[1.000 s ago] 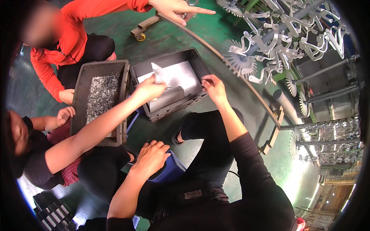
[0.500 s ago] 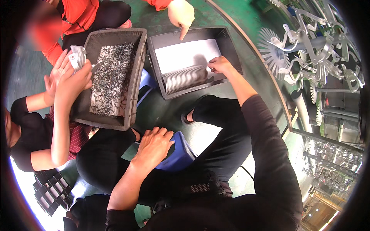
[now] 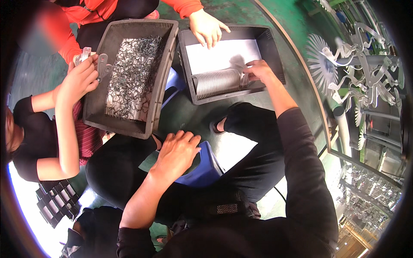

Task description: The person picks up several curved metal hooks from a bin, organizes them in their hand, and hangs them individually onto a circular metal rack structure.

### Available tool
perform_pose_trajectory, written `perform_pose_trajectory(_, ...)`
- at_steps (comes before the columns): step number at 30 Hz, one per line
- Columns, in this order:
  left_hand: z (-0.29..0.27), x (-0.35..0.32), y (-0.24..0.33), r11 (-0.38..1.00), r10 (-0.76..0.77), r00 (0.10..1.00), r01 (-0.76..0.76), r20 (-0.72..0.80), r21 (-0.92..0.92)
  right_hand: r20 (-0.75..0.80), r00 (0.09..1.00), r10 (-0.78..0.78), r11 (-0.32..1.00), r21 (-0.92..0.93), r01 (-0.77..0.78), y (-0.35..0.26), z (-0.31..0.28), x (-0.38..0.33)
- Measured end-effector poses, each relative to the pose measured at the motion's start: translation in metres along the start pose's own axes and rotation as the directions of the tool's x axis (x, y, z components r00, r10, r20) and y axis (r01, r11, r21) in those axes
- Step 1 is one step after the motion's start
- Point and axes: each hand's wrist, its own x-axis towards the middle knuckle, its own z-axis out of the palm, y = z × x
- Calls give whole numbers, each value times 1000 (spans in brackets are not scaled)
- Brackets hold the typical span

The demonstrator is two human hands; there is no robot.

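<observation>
A black plastic bin point(image 3: 194, 92) stands in front of me, lined with white sheet point(image 3: 215, 56). Along its near side lies a tight row of thin, curved silvery metal pieces point(image 3: 219, 81). At the row's right end, my right hand point(image 3: 259, 70) has its fingers bent round the last metal piece; the fingertips are partly hidden. My left hand point(image 3: 177, 152) rests palm down, holding nothing, its fingers loosely spread over a blue plastic stool or box point(image 3: 204, 170) by my lap.
A second black bin point(image 3: 148, 124), full of tangled dark wire-like hooks, stands to the left. There a co-worker's hands point(image 3: 81, 79) hold flat metal parts point(image 3: 102, 66). Another person's hand point(image 3: 207, 28) reaches over the far rim. Racks of metal parts point(image 3: 365, 64) stand at right.
The orange-sleeved person's pointing finger has drawn back, and that hand now spreads at the rim. My right fingers have closed in at the row's end. The co-worker at left has turned the metal parts.
</observation>
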Motion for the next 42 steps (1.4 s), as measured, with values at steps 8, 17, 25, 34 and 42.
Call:
perform_pose_trajectory(8, -10, 12, 2, 857, -115, 889, -136, -442, -497, -43, 879, -476, 872, 108, 477, -54, 7, -103)
perform_pose_trajectory(17, -11, 30, 11, 696, -331, 752, -214, -570, -685, 93, 788, -608, 768, 318, 555, -76, 99, -227)
perform_pose_trajectory(25, 4, 26, -11, 225, -497, 832, -150, -246, -963, -182, 695, -695, 717, -254, 650, -75, 55, -149)
perform_pose_trajectory(34, 5, 8, -19, -183, -365, 931, -47, 23, -982, -8, 997, 74, 868, -491, -69, 26, 30, 50)
perform_pose_trajectory(42, 9, -1, -28, -265, -357, 933, -58, 42, -962, -190, 980, -60, 956, -293, 1, 0, 27, -16)
